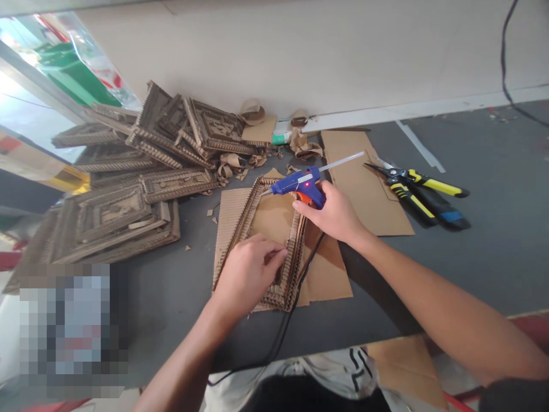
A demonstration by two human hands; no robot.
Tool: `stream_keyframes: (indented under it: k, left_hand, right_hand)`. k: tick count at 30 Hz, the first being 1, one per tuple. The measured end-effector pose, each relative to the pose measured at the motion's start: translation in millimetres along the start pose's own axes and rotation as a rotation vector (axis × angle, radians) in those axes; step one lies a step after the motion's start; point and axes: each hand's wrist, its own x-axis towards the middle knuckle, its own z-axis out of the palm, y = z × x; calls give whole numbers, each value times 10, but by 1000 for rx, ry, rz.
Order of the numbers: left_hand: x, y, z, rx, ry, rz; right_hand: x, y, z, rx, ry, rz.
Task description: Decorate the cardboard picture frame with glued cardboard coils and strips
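A blue glue gun [295, 183] with a clear glue stick in its back and a small red light is held in my right hand [337, 214]. Its nozzle points left, over the upper part of a cardboard frame [295, 252] with ridged corrugated borders. My left hand [253, 263] lies over the frame's lower middle, thumb and forefinger pinched together near the inner edge of its right side; whatever they hold is too small to make out. Beneath the frame is a corrugated cardboard sheet [227, 214].
Similar frames [167, 126] are piled at the left and back left. Pliers [437, 184] and a craft knife lie at the right beside flat cardboard [360, 189]. The gun's black cable [285, 329] runs toward the front edge. Paper scraps [304, 144] lie at the back.
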Motion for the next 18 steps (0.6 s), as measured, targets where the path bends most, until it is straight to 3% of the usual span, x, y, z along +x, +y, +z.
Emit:
stream_keyframes:
  k: [10, 18]
  left_hand:
    - [-48, 56, 0, 80, 25, -83]
    - [-75, 141, -37, 117, -60, -166]
  right_hand:
    - [0, -11, -5, -33, -1, -14]
    - [-6, -3, -1, -53, 2, -14]
